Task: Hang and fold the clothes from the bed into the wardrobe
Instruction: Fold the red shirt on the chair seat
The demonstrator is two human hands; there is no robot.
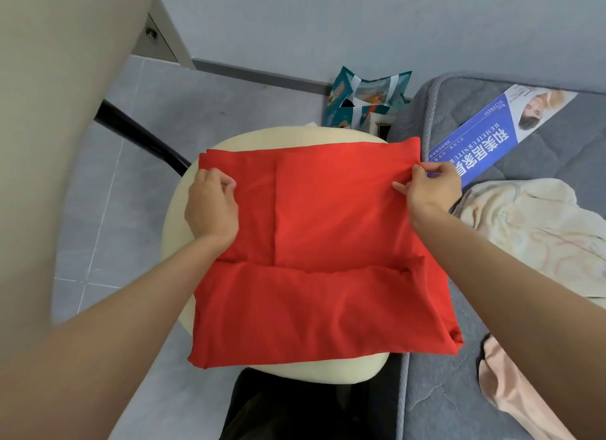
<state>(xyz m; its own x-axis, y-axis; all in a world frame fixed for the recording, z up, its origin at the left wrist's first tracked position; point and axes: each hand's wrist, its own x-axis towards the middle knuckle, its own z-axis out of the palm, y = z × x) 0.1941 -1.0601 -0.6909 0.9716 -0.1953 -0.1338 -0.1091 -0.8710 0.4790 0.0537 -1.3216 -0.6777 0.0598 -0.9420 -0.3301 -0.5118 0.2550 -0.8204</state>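
The red garment (328, 242) lay on the stool (249, 141), its far side edges pinched by the left grip (211, 206) and the right grip (426, 190).

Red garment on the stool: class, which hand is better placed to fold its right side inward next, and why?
Likely right: the right hand pinches the red garment at its right corner; the left hand holds the left edge.

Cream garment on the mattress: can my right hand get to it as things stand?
Probably yes: the cream garment lies close beside the right hand, nothing between, but that hand pinches the red cloth and must release it first.
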